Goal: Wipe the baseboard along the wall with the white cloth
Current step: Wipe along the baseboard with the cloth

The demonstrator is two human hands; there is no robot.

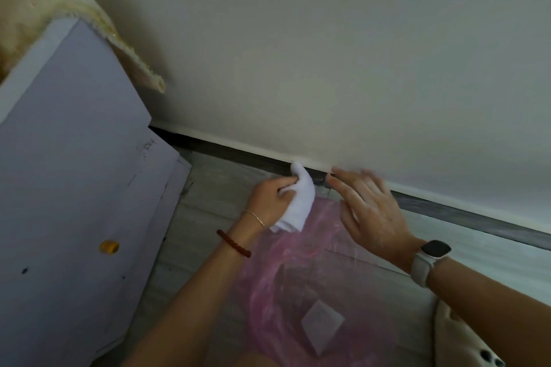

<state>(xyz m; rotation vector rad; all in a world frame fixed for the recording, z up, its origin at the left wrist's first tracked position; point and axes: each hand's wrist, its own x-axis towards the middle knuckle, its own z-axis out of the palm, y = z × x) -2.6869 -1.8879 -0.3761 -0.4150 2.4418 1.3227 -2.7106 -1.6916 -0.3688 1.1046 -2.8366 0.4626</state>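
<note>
Fingers of left hand [269, 198] curled round white cloth [299, 202], cloth tip pressed on dark baseboard [465, 214]. Cloth hangs long axis near vertical, tip toward wall [328, 53]. Baseboard runs upper left to lower right along wall foot. Right hand [369, 208] fingers straight, blurred, tips at baseboard just beside cloth. Pink plastic bag [298, 277] on floor below hands.
</note>
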